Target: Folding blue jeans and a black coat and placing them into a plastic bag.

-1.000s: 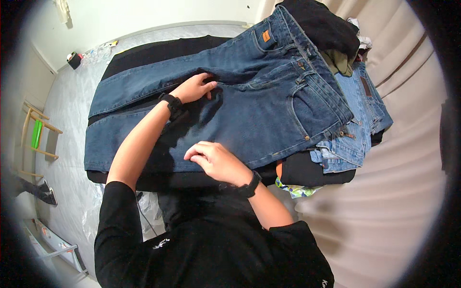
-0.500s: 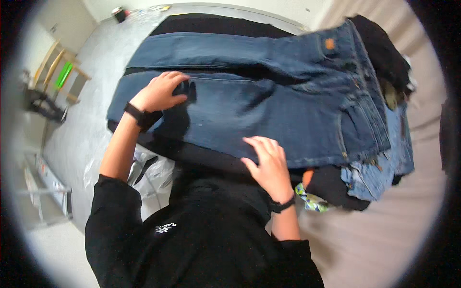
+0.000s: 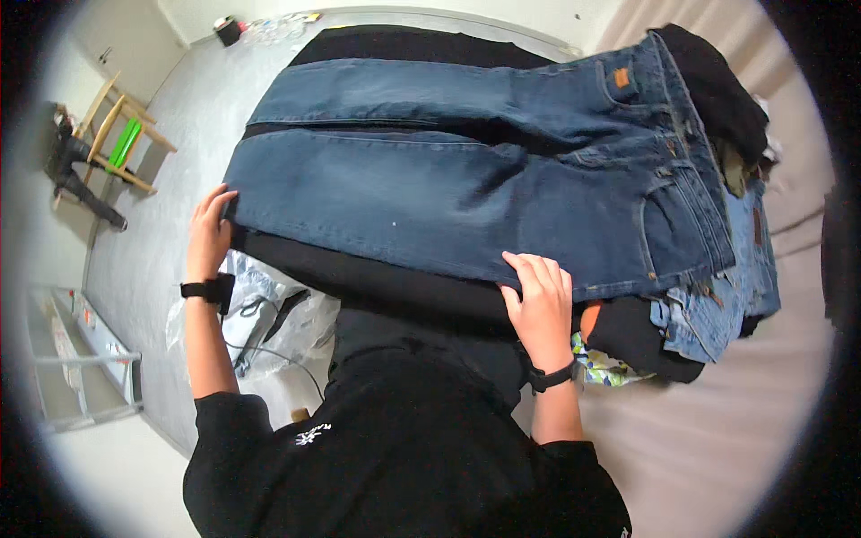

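A pair of dark blue jeans lies spread out, its waistband to the right and its legs stretching left. My left hand is at the near leg's hem, fingers curled over the corner; the thumb is partly hidden. Along the near side edge rests my right hand, with fingertips on the denim and the thumb apart from them. Beneath the jeans, black cloth shows along the near side and at the far side.
Light blue denim and black garments are piled at the right, beside a beige curtain. Clear plastic with grey cloth lies on the floor at left. A wooden chair and a dark-clothed person are farther left.
My left hand has moved from above the near leg out to its hem and closed there. My right hand has shifted slightly right along the near edge.
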`<state>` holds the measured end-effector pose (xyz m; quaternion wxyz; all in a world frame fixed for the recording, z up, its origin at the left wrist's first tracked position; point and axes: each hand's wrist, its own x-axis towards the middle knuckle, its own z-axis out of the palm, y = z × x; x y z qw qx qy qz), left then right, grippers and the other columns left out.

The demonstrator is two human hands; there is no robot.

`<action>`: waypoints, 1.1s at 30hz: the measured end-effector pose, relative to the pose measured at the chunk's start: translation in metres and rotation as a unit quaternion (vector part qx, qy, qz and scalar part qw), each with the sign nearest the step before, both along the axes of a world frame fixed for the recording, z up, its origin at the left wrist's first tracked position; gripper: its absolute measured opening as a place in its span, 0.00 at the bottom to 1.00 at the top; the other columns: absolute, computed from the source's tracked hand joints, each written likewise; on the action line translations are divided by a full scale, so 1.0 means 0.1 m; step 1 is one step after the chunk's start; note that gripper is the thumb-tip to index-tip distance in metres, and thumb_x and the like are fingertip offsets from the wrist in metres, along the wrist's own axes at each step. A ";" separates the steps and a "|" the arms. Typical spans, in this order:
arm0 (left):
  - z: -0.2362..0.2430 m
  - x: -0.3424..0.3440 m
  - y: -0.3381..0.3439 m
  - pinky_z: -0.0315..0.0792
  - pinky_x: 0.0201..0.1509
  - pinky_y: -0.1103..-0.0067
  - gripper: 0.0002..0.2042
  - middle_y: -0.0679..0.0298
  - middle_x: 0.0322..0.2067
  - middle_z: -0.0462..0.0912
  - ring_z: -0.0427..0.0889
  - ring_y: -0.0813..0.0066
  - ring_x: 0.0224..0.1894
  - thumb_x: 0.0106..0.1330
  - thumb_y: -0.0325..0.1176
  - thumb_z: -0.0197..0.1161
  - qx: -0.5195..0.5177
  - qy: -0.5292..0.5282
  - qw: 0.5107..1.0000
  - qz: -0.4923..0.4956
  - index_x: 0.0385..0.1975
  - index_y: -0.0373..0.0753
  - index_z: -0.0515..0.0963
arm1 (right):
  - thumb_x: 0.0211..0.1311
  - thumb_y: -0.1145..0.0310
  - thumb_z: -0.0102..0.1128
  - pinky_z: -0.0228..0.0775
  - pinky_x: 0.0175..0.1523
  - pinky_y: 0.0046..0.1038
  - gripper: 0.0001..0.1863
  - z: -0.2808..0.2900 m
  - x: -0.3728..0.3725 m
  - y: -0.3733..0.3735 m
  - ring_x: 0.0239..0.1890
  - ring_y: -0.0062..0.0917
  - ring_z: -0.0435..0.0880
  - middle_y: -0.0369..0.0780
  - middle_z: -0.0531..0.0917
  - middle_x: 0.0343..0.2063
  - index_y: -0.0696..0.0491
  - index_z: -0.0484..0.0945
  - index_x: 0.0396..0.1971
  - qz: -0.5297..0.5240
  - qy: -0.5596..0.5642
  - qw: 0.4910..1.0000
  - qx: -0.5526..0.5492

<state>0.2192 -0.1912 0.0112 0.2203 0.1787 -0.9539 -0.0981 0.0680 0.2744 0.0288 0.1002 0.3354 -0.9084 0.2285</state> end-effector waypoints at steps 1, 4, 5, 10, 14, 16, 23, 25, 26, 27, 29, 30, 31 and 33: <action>-0.03 0.03 -0.07 0.64 0.63 0.67 0.23 0.57 0.54 0.74 0.70 0.57 0.58 0.49 0.15 0.51 0.021 0.015 1.000 -0.003 0.46 0.40 0.76 | 0.45 0.77 0.63 0.64 0.51 0.32 0.22 0.00 0.03 0.03 0.46 0.31 0.75 0.37 0.78 0.40 0.52 0.75 0.45 -0.011 0.014 1.000 0.011; -0.06 0.09 -0.23 0.67 0.59 0.72 0.19 0.57 0.49 0.78 0.75 0.59 0.55 0.53 0.12 0.49 0.106 0.081 0.991 0.007 0.42 0.37 0.78 | 0.45 0.79 0.59 0.64 0.49 0.32 0.20 -0.04 0.04 0.15 0.43 0.30 0.75 0.37 0.78 0.37 0.52 0.77 0.43 -0.037 0.038 0.999 0.009; -0.04 0.08 -0.24 0.67 0.58 0.72 0.19 0.57 0.48 0.78 0.76 0.59 0.53 0.53 0.12 0.49 0.101 0.092 0.990 0.015 0.42 0.37 0.78 | 0.45 0.78 0.59 0.64 0.48 0.32 0.19 -0.04 0.04 0.16 0.42 0.30 0.75 0.36 0.78 0.36 0.52 0.78 0.41 -0.038 0.033 0.999 0.002; 0.21 0.14 -0.18 0.69 0.53 0.73 0.17 0.56 0.41 0.78 0.77 0.59 0.48 0.52 0.12 0.48 0.050 0.173 0.983 0.020 0.38 0.36 0.77 | 0.46 0.76 0.62 0.63 0.42 0.30 0.16 0.09 0.09 0.20 0.36 0.27 0.75 0.33 0.77 0.30 0.47 0.82 0.39 -0.043 0.055 0.998 -0.005; 0.26 0.21 -0.12 0.69 0.51 0.74 0.16 0.57 0.39 0.78 0.78 0.60 0.45 0.50 0.12 0.47 0.007 0.170 0.985 0.021 0.36 0.35 0.77 | 0.46 0.75 0.63 0.62 0.41 0.30 0.15 0.17 0.16 0.24 0.35 0.26 0.75 0.33 0.77 0.28 0.47 0.82 0.37 -0.037 0.058 0.998 -0.006; 0.21 0.27 -0.09 0.70 0.50 0.74 0.14 0.57 0.36 0.78 0.78 0.60 0.43 0.50 0.13 0.48 0.033 0.116 0.993 0.008 0.32 0.33 0.77 | 0.45 0.74 0.64 0.62 0.41 0.30 0.15 0.20 0.18 0.25 0.35 0.27 0.75 0.33 0.76 0.29 0.48 0.82 0.37 -0.021 0.037 0.999 0.018; 0.15 0.33 -0.11 0.71 0.50 0.76 0.15 0.56 0.33 0.80 0.79 0.62 0.42 0.44 0.14 0.46 0.143 -0.064 0.988 -0.012 0.30 0.32 0.77 | 0.50 0.56 0.67 0.65 0.44 0.31 0.18 0.12 0.19 0.25 0.38 0.30 0.76 0.36 0.78 0.32 0.50 0.81 0.39 0.018 -0.039 0.998 0.050; 0.22 0.17 -0.07 0.71 0.49 0.76 0.15 0.56 0.34 0.81 0.80 0.63 0.42 0.47 0.14 0.45 0.196 -0.072 0.978 -0.019 0.32 0.32 0.77 | 0.51 0.58 0.66 0.65 0.45 0.31 0.16 0.13 0.18 0.25 0.38 0.30 0.76 0.36 0.79 0.32 0.50 0.82 0.38 0.011 -0.048 0.998 0.047; 0.32 0.02 -0.01 0.72 0.49 0.76 0.16 0.56 0.35 0.82 0.80 0.65 0.42 0.49 0.15 0.44 0.247 -0.080 0.965 -0.032 0.33 0.32 0.77 | 0.52 0.59 0.66 0.66 0.46 0.31 0.15 0.14 0.17 0.24 0.38 0.30 0.77 0.36 0.80 0.31 0.50 0.82 0.38 -0.002 -0.057 0.997 0.042; 0.47 -0.13 0.13 0.73 0.48 0.76 0.16 0.57 0.37 0.83 0.81 0.68 0.42 0.52 0.16 0.45 0.231 -0.076 0.967 -0.077 0.37 0.32 0.77 | 0.52 0.59 0.66 0.66 0.46 0.31 0.15 0.15 0.17 0.24 0.38 0.30 0.77 0.36 0.80 0.31 0.50 0.82 0.38 -0.005 -0.057 0.997 0.044; 0.72 -0.42 0.42 0.73 0.48 0.76 0.16 0.57 0.37 0.83 0.81 0.69 0.42 0.53 0.16 0.45 0.233 -0.074 0.961 -0.130 0.38 0.32 0.77 | 0.54 0.61 0.64 0.66 0.46 0.31 0.13 0.20 0.18 0.23 0.38 0.30 0.78 0.36 0.81 0.31 0.51 0.82 0.38 -0.003 -0.091 0.996 0.013; 0.83 -0.58 0.56 0.73 0.47 0.76 0.16 0.58 0.36 0.83 0.81 0.69 0.42 0.53 0.17 0.46 0.228 -0.069 0.954 -0.183 0.39 0.32 0.77 | 0.54 0.61 0.64 0.66 0.46 0.31 0.13 0.21 0.17 0.23 0.38 0.30 0.78 0.36 0.81 0.31 0.51 0.82 0.38 -0.005 -0.091 0.996 0.016; 0.92 -0.77 0.68 0.73 0.47 0.76 0.16 0.58 0.36 0.83 0.81 0.69 0.42 0.53 0.17 0.46 0.231 -0.069 0.952 -0.189 0.39 0.32 0.77 | 0.55 0.62 0.63 0.67 0.45 0.31 0.12 0.22 0.15 0.23 0.39 0.31 0.78 0.37 0.81 0.33 0.51 0.81 0.38 0.007 -0.104 0.995 0.008; 1.08 -1.02 0.89 0.73 0.49 0.77 0.15 0.58 0.38 0.82 0.81 0.70 0.43 0.55 0.18 0.47 0.214 -0.126 0.920 -0.303 0.41 0.32 0.76 | 0.56 0.64 0.62 0.68 0.46 0.31 0.12 0.33 0.15 0.24 0.40 0.33 0.78 0.38 0.82 0.35 0.51 0.80 0.39 0.029 -0.138 0.990 -0.006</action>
